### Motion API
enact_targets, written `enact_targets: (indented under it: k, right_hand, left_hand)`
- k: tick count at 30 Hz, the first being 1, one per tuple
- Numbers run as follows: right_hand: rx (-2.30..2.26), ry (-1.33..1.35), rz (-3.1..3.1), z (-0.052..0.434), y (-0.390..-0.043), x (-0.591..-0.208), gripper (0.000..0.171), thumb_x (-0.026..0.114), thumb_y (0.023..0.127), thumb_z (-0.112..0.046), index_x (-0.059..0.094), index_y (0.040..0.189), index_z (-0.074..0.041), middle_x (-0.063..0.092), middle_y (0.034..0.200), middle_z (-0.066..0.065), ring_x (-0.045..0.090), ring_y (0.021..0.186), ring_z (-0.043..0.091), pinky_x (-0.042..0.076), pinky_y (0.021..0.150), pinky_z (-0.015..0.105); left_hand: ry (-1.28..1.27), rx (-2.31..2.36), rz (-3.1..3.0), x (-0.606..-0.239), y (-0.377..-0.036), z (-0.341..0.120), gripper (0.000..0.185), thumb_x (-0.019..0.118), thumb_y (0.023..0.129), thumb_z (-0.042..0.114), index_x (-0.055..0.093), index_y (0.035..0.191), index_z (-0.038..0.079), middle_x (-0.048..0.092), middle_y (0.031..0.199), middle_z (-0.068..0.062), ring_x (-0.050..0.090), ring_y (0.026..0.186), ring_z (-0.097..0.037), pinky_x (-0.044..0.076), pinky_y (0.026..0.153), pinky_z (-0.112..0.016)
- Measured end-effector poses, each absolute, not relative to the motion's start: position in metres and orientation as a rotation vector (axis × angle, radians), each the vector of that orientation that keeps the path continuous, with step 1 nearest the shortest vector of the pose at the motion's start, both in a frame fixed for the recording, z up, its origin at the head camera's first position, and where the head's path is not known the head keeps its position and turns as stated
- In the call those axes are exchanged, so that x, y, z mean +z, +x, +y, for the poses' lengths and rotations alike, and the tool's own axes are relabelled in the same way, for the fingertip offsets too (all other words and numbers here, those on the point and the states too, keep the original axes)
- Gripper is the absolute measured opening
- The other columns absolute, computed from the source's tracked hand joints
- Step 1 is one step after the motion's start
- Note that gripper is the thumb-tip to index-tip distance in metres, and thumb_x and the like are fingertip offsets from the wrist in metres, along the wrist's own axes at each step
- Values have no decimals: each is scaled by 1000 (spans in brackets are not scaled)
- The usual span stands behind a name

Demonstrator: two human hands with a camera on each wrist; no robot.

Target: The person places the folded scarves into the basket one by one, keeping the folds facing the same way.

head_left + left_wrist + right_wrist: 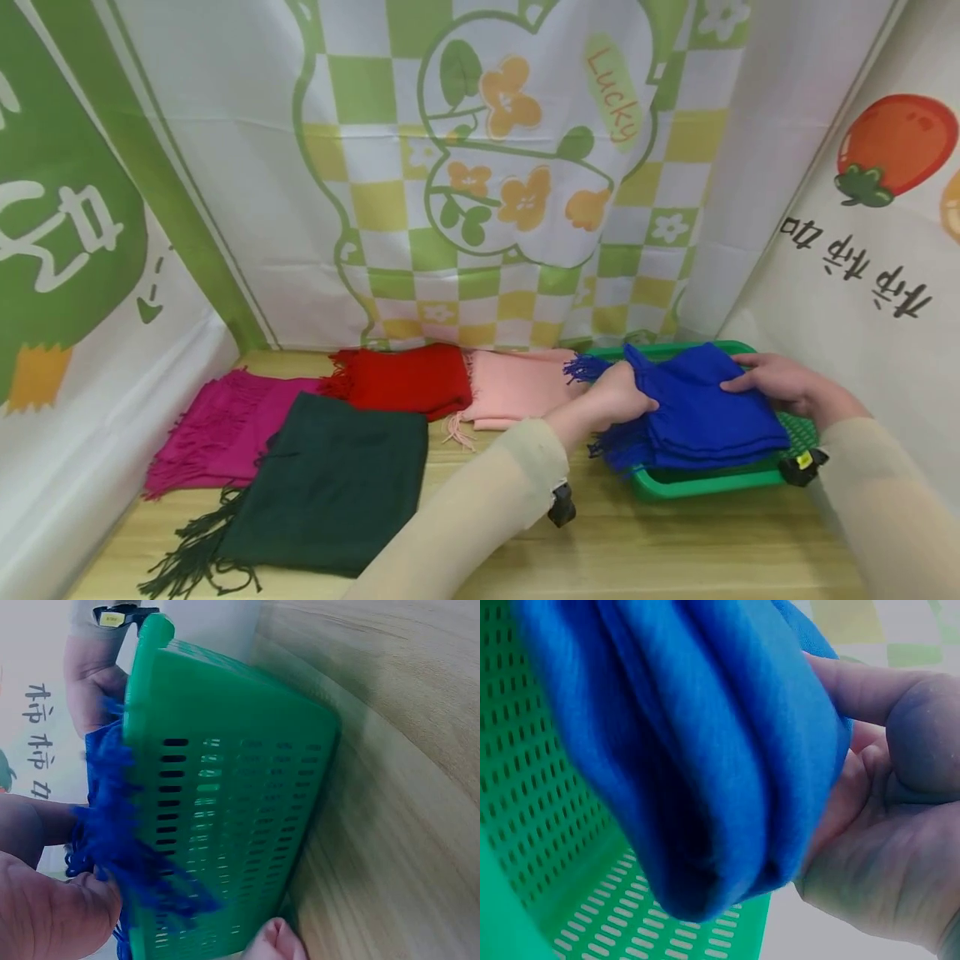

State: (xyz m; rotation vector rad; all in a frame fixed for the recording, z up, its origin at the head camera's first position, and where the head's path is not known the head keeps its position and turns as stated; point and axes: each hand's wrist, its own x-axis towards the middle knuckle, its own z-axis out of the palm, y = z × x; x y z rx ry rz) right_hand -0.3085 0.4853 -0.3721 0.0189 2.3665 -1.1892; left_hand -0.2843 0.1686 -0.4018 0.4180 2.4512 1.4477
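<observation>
When seen from the head, far left: white-and-green printed fabric wall (67, 275), cut off by the frame edge.
Magenta fringed folded cloth (247, 417): lies on the pale wood-grain table (600, 550), overlapped at its near edge by the next.
Dark green fringed folded cloth (337, 475): lies nearest, reaching the cream left sleeve (472, 517) at one corner.
Bright red fringed folded cloth (412, 379): lies at the back, before the green-yellow checked fabric backdrop (465, 283).
Pale pink fringed folded cloth (517, 387): sits beside the red, partly blocked by the left forearm.
Left hand (618, 396): pinches the blue cloth's left end, with thumb and finger narrowed on fringe in the left wrist view.
Royal blue fringed folded cloth (712, 408): held between both hands over the basket; trails fringe outside the rim only in the left wrist view; unclear whether touching the basket floor.
Green slotted plastic basket (690, 486): largely covered from above; shows its outer wall in the left wrist view, its slotted floor in the right.
Right hand (783, 383): grips the cloth's far right edge, thumb on top, other fingers mostly hidden.
Black wrist device (804, 467): blocks the basket's near right corner.
Strawberry-printed white wall (896, 150): cropped at far right.
</observation>
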Motion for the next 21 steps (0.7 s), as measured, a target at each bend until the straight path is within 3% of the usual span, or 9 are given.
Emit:
enact_targets:
  k: [4,12,14,16,18,19,21]
  right_hand:
    - [-1159,37,2367,491,-312,-377,95,62,114,-19,-8,169,15,3,170,51,25,156,67,54,111,61]
    - [-1109,57,2389,497,-317,-381,95,62,114,-19,-8,167,18,2,168,53,22,155,70,49,115,68]
    - [-1085,61,2403,496,-319,-381,97,64,113,-20,-7,167,18,1,168,53,21,155,70,47,116,69]
    - [-1066,61,2410,495,-320,-382,97,64,113,-20,-6,167,18,1,168,53,21,155,71,45,117,70]
    - [-1041,57,2421,494,-320,-381,96,65,113,-20,-4,167,18,2,167,53,22,154,71,44,117,71]
    - [-1030,57,2425,495,-320,-381,95,65,113,-19,-3,167,18,2,167,53,21,154,72,43,118,72]
    - [-1005,55,2439,496,-321,-382,94,65,112,-19,-2,167,19,2,167,54,20,153,72,41,118,73]
  left_hand:
    - [429,1432,2453,-406,-287,172,66,84,101,12,53,158,0,59,158,-11,59,138,-21,52,109,-31]
    - [548,1303,2504,-409,-291,177,69,76,107,14,44,167,2,53,165,-8,60,117,-18,51,87,-30]
    - [561,1293,2504,-411,-294,178,64,73,107,12,46,164,2,57,158,-7,58,110,-19,50,84,-31]
    - [571,1282,2504,-420,-305,183,39,70,106,9,61,144,2,65,132,-5,56,93,-19,48,74,-30]
    - [579,1265,2510,-423,-310,186,11,68,105,5,63,115,4,58,103,-4,49,77,-20,43,64,-31]
    - [583,1256,2514,-425,-312,189,11,66,104,3,58,98,7,51,89,-2,43,68,-18,39,58,-31]
    - [597,1244,2505,-427,-316,194,33,63,103,0,42,82,14,33,75,1,31,58,-17,30,52,-31]
